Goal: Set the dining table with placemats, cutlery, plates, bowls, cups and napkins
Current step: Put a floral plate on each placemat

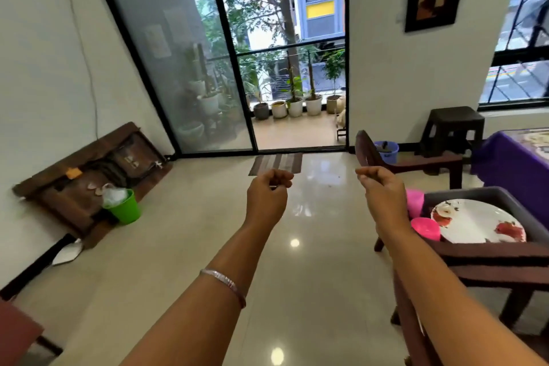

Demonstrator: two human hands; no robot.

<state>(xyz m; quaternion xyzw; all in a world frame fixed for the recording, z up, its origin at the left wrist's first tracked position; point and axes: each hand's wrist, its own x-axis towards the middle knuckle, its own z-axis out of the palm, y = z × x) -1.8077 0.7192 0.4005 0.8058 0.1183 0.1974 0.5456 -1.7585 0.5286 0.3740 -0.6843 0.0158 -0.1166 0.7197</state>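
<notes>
We see 2 bare arms stretched out over the glossy floor (184, 246) in the middle of the frame. The left hand (267, 196) has its fingers curled in loosely and holds nothing; a thin bangle (225, 284) sits on that forearm. The right hand (381, 192) also has its fingers curled, thumb against fingertips, with nothing visible in it. At the right edge, a wooden chair (487, 264) carries a white floral plate (478, 221) with 2 pink cups (424, 227) just beside it. A green bucket (126, 206) stands at the left wall.
</notes>
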